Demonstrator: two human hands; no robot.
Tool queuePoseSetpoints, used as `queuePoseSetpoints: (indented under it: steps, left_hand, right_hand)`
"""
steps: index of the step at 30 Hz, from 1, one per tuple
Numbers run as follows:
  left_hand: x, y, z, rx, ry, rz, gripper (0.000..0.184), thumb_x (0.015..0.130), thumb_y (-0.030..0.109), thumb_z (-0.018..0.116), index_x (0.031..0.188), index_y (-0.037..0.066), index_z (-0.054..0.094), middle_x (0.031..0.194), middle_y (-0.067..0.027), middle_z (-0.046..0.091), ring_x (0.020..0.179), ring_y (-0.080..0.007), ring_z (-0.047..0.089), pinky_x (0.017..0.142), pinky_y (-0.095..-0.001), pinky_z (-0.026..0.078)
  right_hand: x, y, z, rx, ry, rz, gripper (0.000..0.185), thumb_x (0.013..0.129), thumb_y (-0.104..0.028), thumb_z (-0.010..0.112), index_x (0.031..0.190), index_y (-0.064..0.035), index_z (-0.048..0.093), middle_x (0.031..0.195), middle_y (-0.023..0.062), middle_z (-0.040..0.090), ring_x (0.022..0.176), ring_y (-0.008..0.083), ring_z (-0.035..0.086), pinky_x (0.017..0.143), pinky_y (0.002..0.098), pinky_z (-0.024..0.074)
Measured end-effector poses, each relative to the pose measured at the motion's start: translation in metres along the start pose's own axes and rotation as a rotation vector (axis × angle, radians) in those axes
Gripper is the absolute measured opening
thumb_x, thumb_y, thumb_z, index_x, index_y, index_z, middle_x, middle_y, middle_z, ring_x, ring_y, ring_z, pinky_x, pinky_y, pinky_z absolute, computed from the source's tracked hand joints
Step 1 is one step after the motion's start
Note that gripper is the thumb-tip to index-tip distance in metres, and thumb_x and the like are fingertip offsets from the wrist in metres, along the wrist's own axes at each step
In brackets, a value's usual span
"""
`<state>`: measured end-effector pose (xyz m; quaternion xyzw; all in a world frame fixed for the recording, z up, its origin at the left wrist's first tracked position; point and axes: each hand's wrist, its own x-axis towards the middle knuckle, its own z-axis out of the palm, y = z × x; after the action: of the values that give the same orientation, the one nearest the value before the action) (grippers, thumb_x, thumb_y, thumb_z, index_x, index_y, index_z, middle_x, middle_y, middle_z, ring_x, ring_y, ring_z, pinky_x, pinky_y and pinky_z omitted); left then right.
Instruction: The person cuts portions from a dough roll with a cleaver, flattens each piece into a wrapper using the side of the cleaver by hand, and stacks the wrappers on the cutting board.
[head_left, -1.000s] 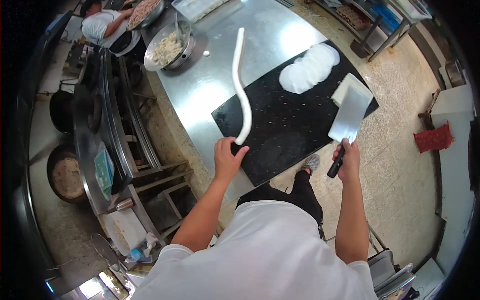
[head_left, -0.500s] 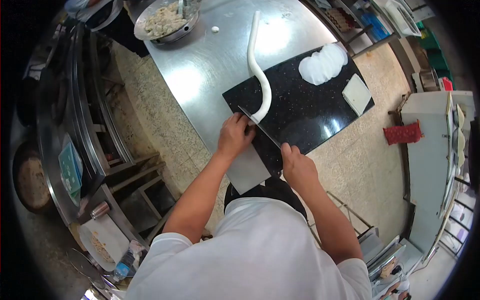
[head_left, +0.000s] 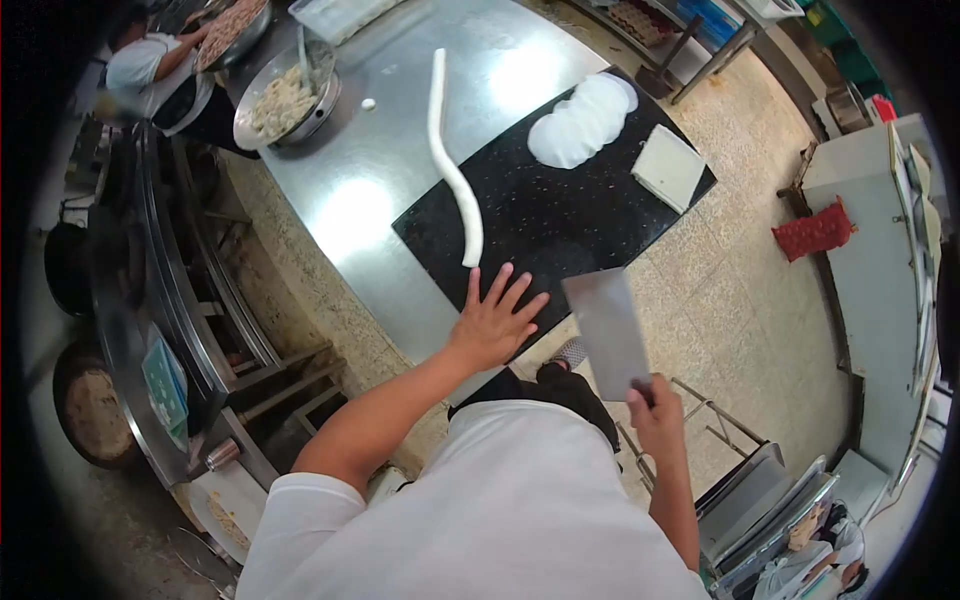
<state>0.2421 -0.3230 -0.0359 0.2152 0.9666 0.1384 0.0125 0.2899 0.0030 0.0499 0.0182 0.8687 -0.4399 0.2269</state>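
Nearest me, at lower right of centre, my right hand (head_left: pixel 657 410) is wrapped round the handle of a broad steel cleaver with a rectangular blade (head_left: pixel 610 335). The blade slants up the frame, its far corner overlapping the near edge of the board. My left hand (head_left: pixel 498 325), near the middle, is spread palm down with fingers fanned at that same edge; I cannot tell whether anything lies beneath the palm. Its index fingertip is right at the near end of a long white rope of smooth dough (head_left: pixel 462 190), touching or almost so. If the blade swung left with my fingers fanned like this, it could nick them, and a careless push of that fingertip could dent the soft end.

The rope curves up from the black speckled stone board (head_left: pixel 560 220) onto the shiny steel bench (head_left: pixel 490 100); a tug on one end could stretch or kink it where it bends. Right of centre on the board lies a pale, flat square block (head_left: pixel 668 168), and above and left of it, thin white overlapping rounds (head_left: pixel 580 125), which might stick together if left pressed. Farther off, at upper left, stands a metal bowl of pale chopped filling (head_left: pixel 325 105).
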Motion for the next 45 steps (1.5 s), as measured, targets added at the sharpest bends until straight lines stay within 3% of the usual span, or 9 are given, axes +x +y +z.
queuePoseSetpoints:
  steps: [4,8,10,14,18,22,34,38,45]
  left_hand:
    - [0.05,0.017,0.009,0.018,-0.072,0.022,0.066,0.1,0.058,0.051,0.16,0.03,0.039,0.169,-0.0142,0.025,0.156,-0.0437,0.017,0.121,-0.0698,0.012]
    - [0.091,0.024,0.002,0.034,-0.104,0.018,0.068,0.101,0.059,0.049,0.16,0.027,0.039,0.169,-0.0152,0.025,0.156,-0.0434,0.016,0.123,-0.0684,0.009]
    - [0.102,0.023,0.008,0.058,-0.075,0.023,0.068,0.101,0.06,0.046,0.159,0.025,0.04,0.168,-0.0166,0.027,0.157,-0.0424,0.017,0.123,-0.0671,0.008]
    - [0.111,0.013,0.001,-0.084,-0.081,0.023,0.071,0.1,0.061,0.048,0.16,0.023,0.039,0.168,-0.0167,0.028,0.156,-0.0425,0.019,0.126,-0.0614,0.009]
    - [0.101,0.009,-0.009,-0.458,0.097,0.012,0.074,0.098,0.06,0.053,0.16,0.022,0.039,0.168,-0.0153,0.029,0.156,-0.0425,0.022,0.126,-0.0578,0.014]
    - [0.072,0.009,0.0,-0.141,-0.201,0.445,0.072,0.092,0.064,0.058,0.149,0.019,0.055,0.163,-0.0099,0.041,0.154,-0.0358,0.03,0.124,-0.0623,0.016]
    - [0.149,0.0,0.0,-0.015,-0.145,0.359,0.08,0.089,0.068,0.057,0.153,0.02,0.05,0.165,-0.0123,0.037,0.156,-0.0379,0.023,0.124,-0.0661,0.011]
    - [0.095,0.007,0.02,-0.184,-0.324,0.783,0.079,0.089,0.071,0.055,0.15,0.021,0.053,0.159,-0.0082,0.046,0.154,-0.0315,0.03,0.125,-0.0653,0.009]
    - [0.157,-0.02,0.007,-0.038,-0.157,0.643,0.073,0.093,0.07,0.051,0.147,0.021,0.056,0.158,-0.0074,0.048,0.151,-0.0301,0.035,0.124,-0.0636,0.014]
  right_hand:
    - [0.031,-0.009,-0.051,0.489,0.245,-0.173,0.03,0.104,-0.029,0.062,0.104,0.0015,0.064,0.078,0.0035,0.063,0.063,0.0086,0.059,0.058,0.0243,0.0476]
    - [0.178,0.006,-0.051,0.497,0.413,-0.204,0.028,0.108,-0.027,0.053,0.108,-0.0001,0.059,0.077,0.0031,0.06,0.059,0.0107,0.055,0.055,0.0285,0.0455]
    - [0.229,0.008,-0.042,0.74,0.232,0.259,0.025,0.108,-0.027,0.053,0.102,-0.0031,0.056,0.075,0.0036,0.059,0.057,0.0119,0.055,0.054,0.0301,0.0452]
    - [0.206,0.001,-0.034,0.764,0.239,0.361,0.023,0.107,-0.027,0.053,0.099,-0.0058,0.053,0.074,0.0045,0.058,0.054,0.0126,0.053,0.053,0.032,0.0456]
    - [0.12,0.018,0.006,0.177,-0.116,0.241,0.034,0.101,-0.032,0.063,0.105,0.0011,0.063,0.078,0.0119,0.067,0.065,0.0235,0.065,0.064,0.0386,0.0528]
    - [0.071,0.02,0.067,-0.041,-0.403,0.077,0.038,0.095,-0.033,0.071,0.114,0.0,0.068,0.094,0.0247,0.073,0.088,0.0439,0.071,0.082,0.0484,0.0543]
    - [0.134,0.019,0.036,-0.2,-0.328,0.042,0.059,0.089,-0.042,0.076,0.121,0.0049,0.062,0.098,0.0281,0.073,0.096,0.0452,0.071,0.084,0.0515,0.0552]
    - [0.054,0.028,0.08,-0.144,-0.345,0.174,0.09,0.078,-0.042,0.086,0.142,0.006,0.046,0.1,0.0311,0.072,0.095,0.0491,0.07,0.085,0.0528,0.0561]
    - [0.129,-0.027,0.028,-0.381,-0.244,0.175,0.07,0.077,-0.045,0.087,0.122,0.0011,0.057,0.097,0.0264,0.073,0.092,0.044,0.073,0.08,0.0522,0.0574]
